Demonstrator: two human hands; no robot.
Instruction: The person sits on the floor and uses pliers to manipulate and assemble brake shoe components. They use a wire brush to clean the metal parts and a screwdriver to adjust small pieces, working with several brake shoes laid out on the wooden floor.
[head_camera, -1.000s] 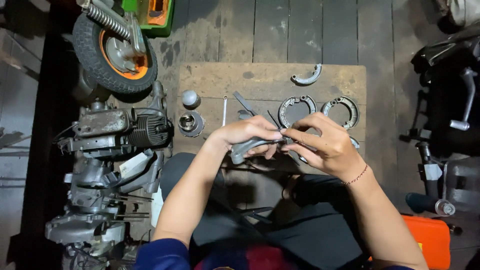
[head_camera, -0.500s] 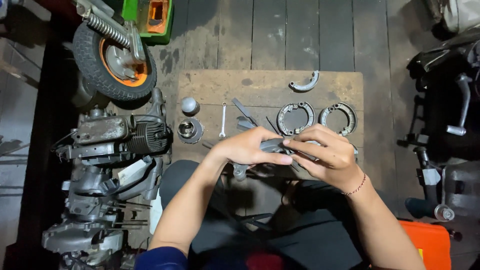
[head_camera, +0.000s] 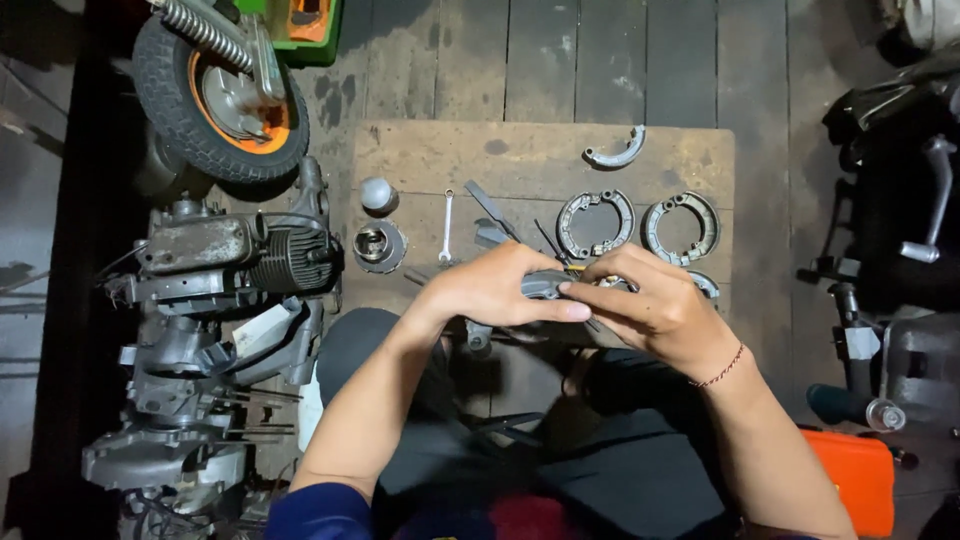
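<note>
A: What have your hands got hold of?

B: Your left hand (head_camera: 495, 290) and right hand (head_camera: 655, 308) meet over the near edge of the wooden board (head_camera: 540, 160). Between them sits a small grey metal part (head_camera: 545, 284). Your left fingers are closed over its left end and your right fingertips pinch its right end, so it lies straight across the gap from one grip to the other, mostly covered. What the part is, you cannot tell from here.

A: And just around the hands?

B: Beyond your knuckles, on the board, lie two round sets of brake shoes: one (head_camera: 596, 222) just past your right fingertips, the other (head_camera: 682, 226) beside it to the right. A single curved shoe (head_camera: 616, 154) lies farther off, near the far edge. To the left of your left hand a small spanner (head_camera: 447, 226) lies lengthwise, then a round metal cup-shaped part (head_camera: 379, 246), and past that a grey dome-shaped piece (head_camera: 378, 194).

A: Any boxes or cases?

B: A green box with an orange inside (head_camera: 308, 28) stands at the top, behind a small wheel with an orange hub (head_camera: 215, 105). An orange case (head_camera: 850, 478) sits at the lower right, beside your right forearm. No label on either is legible. On your left, off the board, stands a finned engine block (head_camera: 235, 262).
</note>
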